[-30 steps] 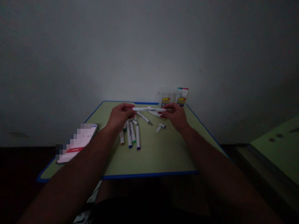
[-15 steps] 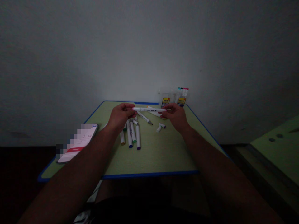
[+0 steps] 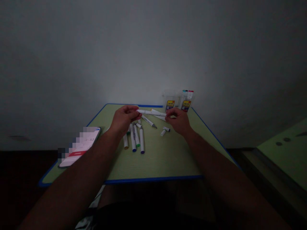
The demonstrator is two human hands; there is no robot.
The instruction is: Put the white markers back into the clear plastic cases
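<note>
A white marker (image 3: 151, 112) is held nearly level above the table, gripped at both ends. My left hand (image 3: 124, 118) pinches its left end, and the fingers of my right hand (image 3: 178, 120) close round its right end. Beneath it lies an uncapped marker (image 3: 148, 121) with a dark tip pointing right, and another white marker (image 3: 159, 117) lies partly hidden behind. Two loose caps (image 3: 165, 130) rest on the table near my right hand. Below my left hand, several white markers (image 3: 142, 140) with coloured ends lie side by side.
The green table (image 3: 163, 163) has a blue edge and stands against a grey wall. A lit phone (image 3: 81, 148) lies at its left. Two clear cases (image 3: 170, 103) with yellow labels stand at the back right; the right one holds several markers (image 3: 188, 92).
The held marker has turned and its right end dipped slightly; its printed lettering no longer shows. My right hand has shifted a little left. The other markers and caps lie where they were.
</note>
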